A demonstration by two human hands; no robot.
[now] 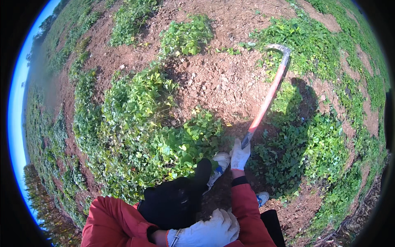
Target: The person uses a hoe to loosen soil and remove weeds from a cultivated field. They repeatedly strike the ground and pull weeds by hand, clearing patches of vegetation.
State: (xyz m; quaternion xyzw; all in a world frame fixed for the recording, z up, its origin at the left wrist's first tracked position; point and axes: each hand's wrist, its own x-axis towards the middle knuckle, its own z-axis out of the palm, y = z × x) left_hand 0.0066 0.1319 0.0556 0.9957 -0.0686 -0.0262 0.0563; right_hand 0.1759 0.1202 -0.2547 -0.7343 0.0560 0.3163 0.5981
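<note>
Both my hands wear white knit work gloves and come out of red sleeves. My right hand [240, 156] grips the lower end of the handle of a hooked hoe-like tool [268, 97]. Its handle is orange-red, and its curved metal head points up and away, over leafy vines at the upper right. My left hand [209, 230] lies across the front of my body near the right sleeve, its fingers curled; no object shows in it, and its palm side is hidden.
Green leafy vines [135, 123] grow in rows on reddish soil [222, 80], with more plants all around. My shoes, one [219, 166] beside the vines, show below my black trousers. My shadow falls over the vines at the right. Sky shows at the left rim.
</note>
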